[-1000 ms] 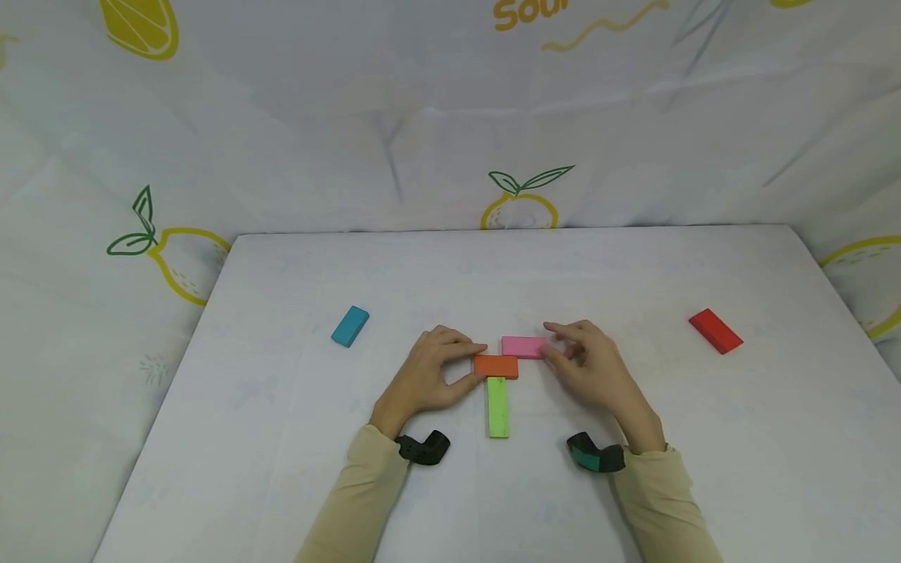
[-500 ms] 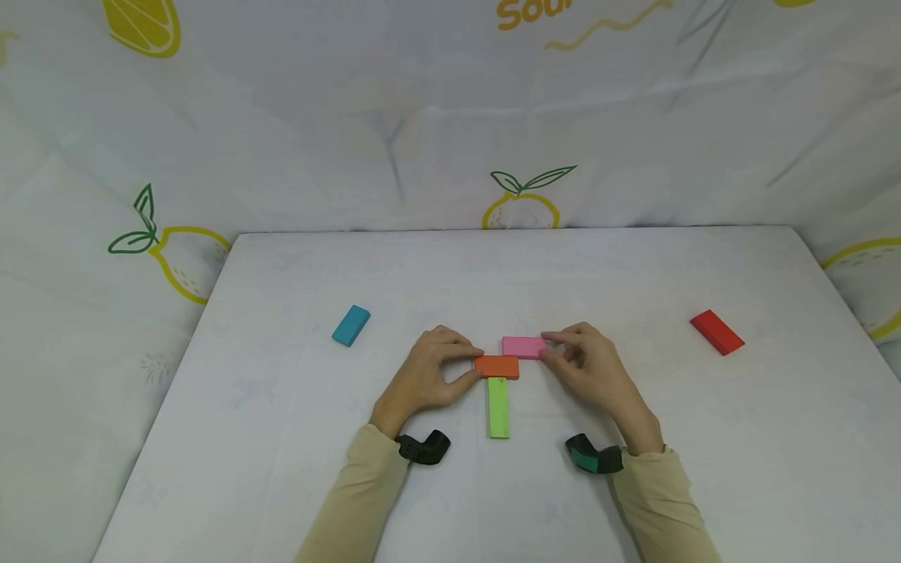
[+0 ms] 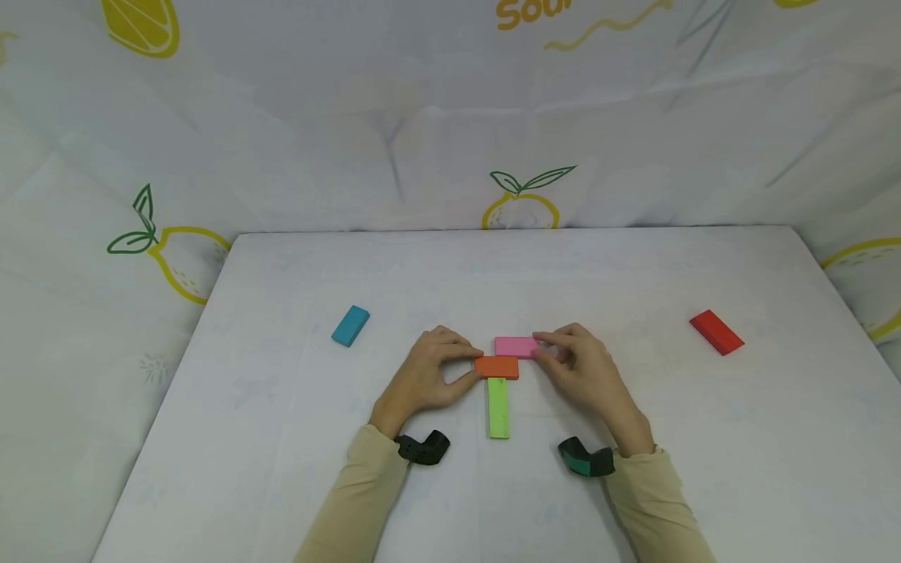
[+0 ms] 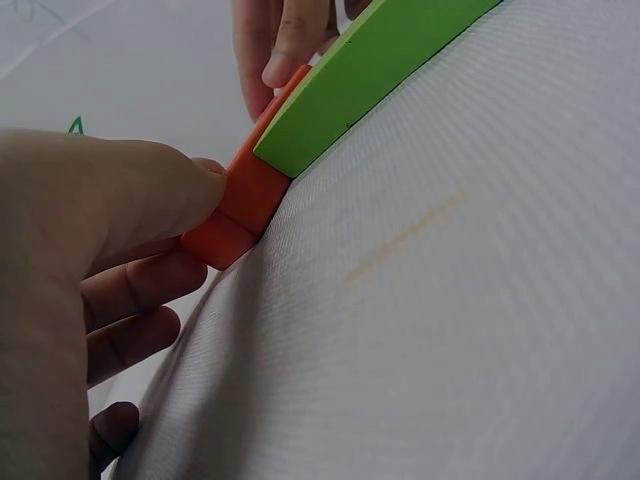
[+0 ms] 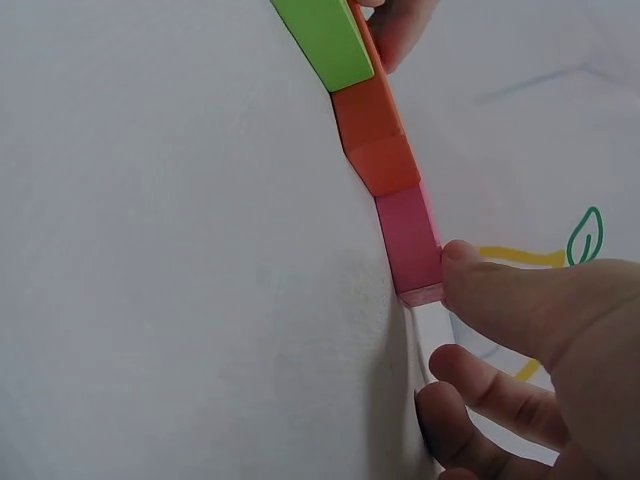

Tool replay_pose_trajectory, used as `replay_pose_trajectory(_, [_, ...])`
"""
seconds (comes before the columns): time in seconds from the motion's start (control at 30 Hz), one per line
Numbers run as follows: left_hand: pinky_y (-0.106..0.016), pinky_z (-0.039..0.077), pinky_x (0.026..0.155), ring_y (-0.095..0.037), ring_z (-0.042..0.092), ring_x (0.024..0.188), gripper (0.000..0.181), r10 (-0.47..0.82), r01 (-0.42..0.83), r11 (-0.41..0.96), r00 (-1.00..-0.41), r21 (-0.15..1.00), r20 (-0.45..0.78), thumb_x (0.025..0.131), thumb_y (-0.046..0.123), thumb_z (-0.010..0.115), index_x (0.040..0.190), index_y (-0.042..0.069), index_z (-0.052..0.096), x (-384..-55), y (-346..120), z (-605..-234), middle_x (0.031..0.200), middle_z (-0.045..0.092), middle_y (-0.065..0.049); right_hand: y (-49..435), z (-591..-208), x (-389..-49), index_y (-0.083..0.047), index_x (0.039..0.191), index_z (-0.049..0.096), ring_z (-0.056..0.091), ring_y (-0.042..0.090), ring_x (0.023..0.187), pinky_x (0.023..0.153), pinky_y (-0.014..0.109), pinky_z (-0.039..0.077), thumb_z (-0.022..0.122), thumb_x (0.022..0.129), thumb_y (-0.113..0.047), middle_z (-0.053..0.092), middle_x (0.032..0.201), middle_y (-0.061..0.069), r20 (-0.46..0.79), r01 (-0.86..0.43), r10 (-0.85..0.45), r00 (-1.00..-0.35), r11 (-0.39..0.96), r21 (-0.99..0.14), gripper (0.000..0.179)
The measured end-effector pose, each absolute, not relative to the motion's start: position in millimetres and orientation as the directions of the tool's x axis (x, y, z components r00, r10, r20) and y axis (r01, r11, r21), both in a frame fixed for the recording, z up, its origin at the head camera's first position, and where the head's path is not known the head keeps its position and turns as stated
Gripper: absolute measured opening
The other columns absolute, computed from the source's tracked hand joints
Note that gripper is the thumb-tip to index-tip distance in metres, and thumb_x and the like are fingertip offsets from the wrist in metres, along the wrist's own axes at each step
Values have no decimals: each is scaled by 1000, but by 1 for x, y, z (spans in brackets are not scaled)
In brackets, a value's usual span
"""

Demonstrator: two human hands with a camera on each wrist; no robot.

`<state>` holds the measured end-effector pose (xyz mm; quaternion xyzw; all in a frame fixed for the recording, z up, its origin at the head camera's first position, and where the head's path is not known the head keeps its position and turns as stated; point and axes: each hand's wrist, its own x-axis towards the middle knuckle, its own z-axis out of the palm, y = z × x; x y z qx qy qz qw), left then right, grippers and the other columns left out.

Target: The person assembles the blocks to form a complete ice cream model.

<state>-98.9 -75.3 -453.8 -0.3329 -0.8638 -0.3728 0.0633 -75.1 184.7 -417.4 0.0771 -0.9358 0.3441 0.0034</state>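
Midway along the table, an orange block (image 3: 497, 367) lies crosswise against the far end of a lime-green block (image 3: 498, 410), which points toward me. My left hand (image 3: 428, 371) pinches the orange block's left end between thumb and fingers. Behind the orange block, shifted to the right, lies a pink block (image 3: 514, 347). Its right end is pinched by my right hand (image 3: 584, 371). In the right wrist view the thumb is against the pink block (image 5: 410, 240). The left wrist view has the left thumb on the orange block (image 4: 250, 195), beside the green one.
A blue block (image 3: 350, 326) lies apart at the left of the white-covered table (image 3: 281, 469), and a red block (image 3: 716, 331) at the right. Behind stands a white cloth (image 3: 317, 141) with lemon prints. Black wrist cameras sit on both wrists.
My right hand has closed its forefinger onto the pink block and slid it slightly left along the orange block's back edge. The left hand, orange and green blocks stay put.
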Motion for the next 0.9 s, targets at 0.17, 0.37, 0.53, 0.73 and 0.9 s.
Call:
replay_pose_trajectory(0.17, [-35, 51, 87, -15, 65, 98, 24, 528, 621, 511, -772, 594, 353, 86, 25, 78, 106, 14, 81, -99, -75, -454, 98, 77, 1, 181, -417, -75, -3, 120, 75, 54, 19, 77, 64, 23, 40, 75, 93, -14, 67, 103, 17, 63, -150, -143, -988, 749, -646, 29])
replay_pose_trajectory(0.37, [-35, 52, 88, -15, 65, 97, 24, 528, 621, 507, -772, 598, 354, 85, 24, 79, 107, 13, 81, -99, -75, -454, 99, 77, 1, 174, -418, -74, -5, 121, 75, 52, 18, 77, 63, 23, 38, 74, 94, -16, 67, 101, 15, 66, -151, -141, -988, 759, -633, 30])
replay_pose_trajectory(0.53, [-35, 52, 88, -16, 66, 97, 25, 522, 626, 505, -770, 594, 367, 85, 24, 80, 106, 12, 81, -99, -75, -454, 98, 77, 1, 171, -421, -75, -4, 123, 74, 52, 18, 76, 61, 23, 39, 74, 94, -19, 66, 100, 14, 67, -152, -142, -988, 764, -627, 33])
replay_pose_trajectory(0.73, [-34, 53, 87, -17, 65, 95, 23, 499, 609, 501, -784, 615, 370, 85, 21, 78, 105, 9, 81, -99, -76, -455, 97, 77, -1, 174, -423, -75, -1, 122, 74, 55, 19, 76, 63, 24, 42, 71, 95, -16, 68, 100, 17, 94, -149, -116, -989, 737, -659, 31])
replay_pose_trajectory(0.9, [-34, 54, 89, -17, 65, 95, 20, 475, 576, 504, -807, 644, 350, 86, 20, 76, 102, 8, 81, -98, -76, -455, 96, 77, -2, 173, -424, -75, -1, 119, 75, 56, 19, 76, 63, 24, 42, 71, 95, -16, 69, 101, 17, 86, -131, -99, -991, 740, -660, 29])
